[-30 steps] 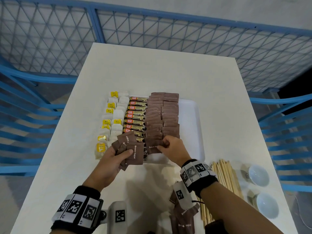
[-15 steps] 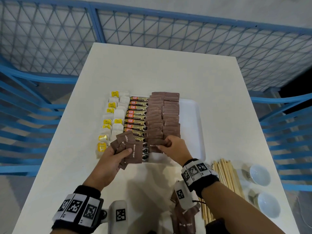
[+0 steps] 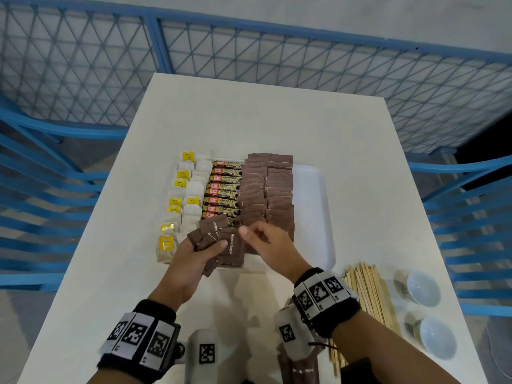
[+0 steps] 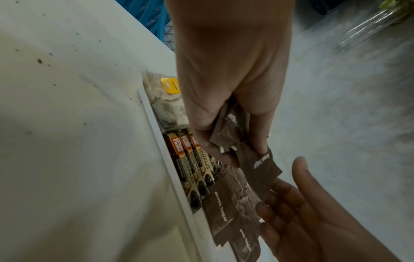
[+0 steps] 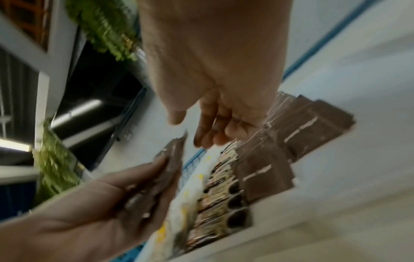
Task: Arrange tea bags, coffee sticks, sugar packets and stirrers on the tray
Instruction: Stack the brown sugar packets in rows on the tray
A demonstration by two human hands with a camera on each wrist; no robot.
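My left hand (image 3: 203,248) grips a fanned bunch of brown sugar packets (image 3: 219,235) just above the near edge of the white tray (image 3: 313,206). My right hand (image 3: 253,235) hovers right beside that bunch with relaxed fingers and holds nothing; the right wrist view shows it (image 5: 210,131) bare. On the tray, from left to right, lie tea bags (image 3: 191,189) with yellow tags, coffee sticks (image 3: 224,187) and two columns of sugar packets (image 3: 266,189). Wooden stirrers (image 3: 368,289) lie in a heap on the table at the right of the tray.
Two small white cups (image 3: 422,288) (image 3: 436,338) stand at the table's right edge beyond the stirrers. More loose sugar packets (image 3: 302,370) lie at the near edge under my right wrist. The tray's right strip is bare. Blue railings surround the table.
My right hand has left the near end of the tray's sugar column and drawn back left to the bunch in my left hand, with nothing in it now. My left hand has barely moved.
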